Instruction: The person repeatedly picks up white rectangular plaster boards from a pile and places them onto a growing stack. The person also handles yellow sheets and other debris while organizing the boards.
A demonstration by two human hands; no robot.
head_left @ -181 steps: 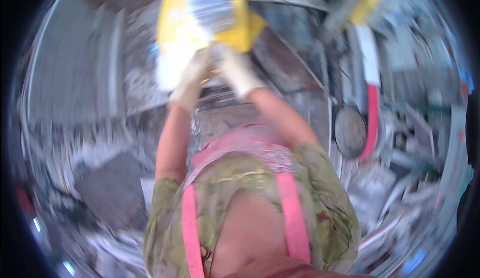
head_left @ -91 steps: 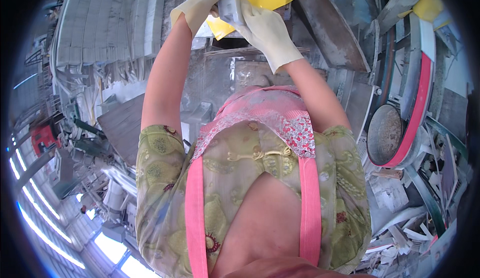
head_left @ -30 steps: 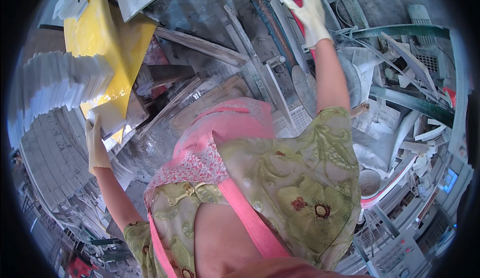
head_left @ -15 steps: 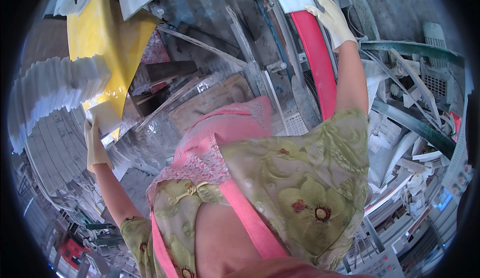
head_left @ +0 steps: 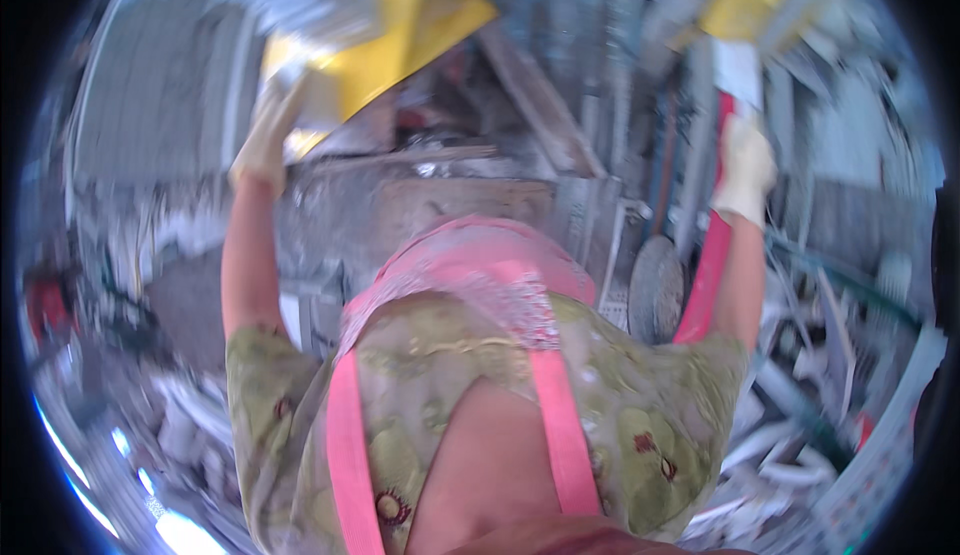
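Compared with the frame half a second earlier, the view has swung round: the yellow sheet (head_left: 410,45) now sits further right in it, and the wearer's pink apron (head_left: 470,250) faces squarely ahead instead of being turned. The right hand (head_left: 747,167), which was spread beside the white piece (head_left: 737,70), now lies nearer, over the red strip (head_left: 712,265). The left hand (head_left: 265,135) remains at the pale block (head_left: 318,100), as before.

Motion blur affects the whole scene. The pale block is small, whitish and flat-sided; it is at far left, against the near edge of the yellow sheet, just right of the left fingers. Whether these pinch it or only touch it cannot be determined. The red strip is long, smooth and narrow, running from far to near on the right, the white piece at its far end. The right hand appears bunched over it, but its grip cannot be told. Both hands wear cream gloves. A pale layered stack (head_left: 320,0) stands beyond the block; a grey disc (head_left: 657,290) is left of the strip.
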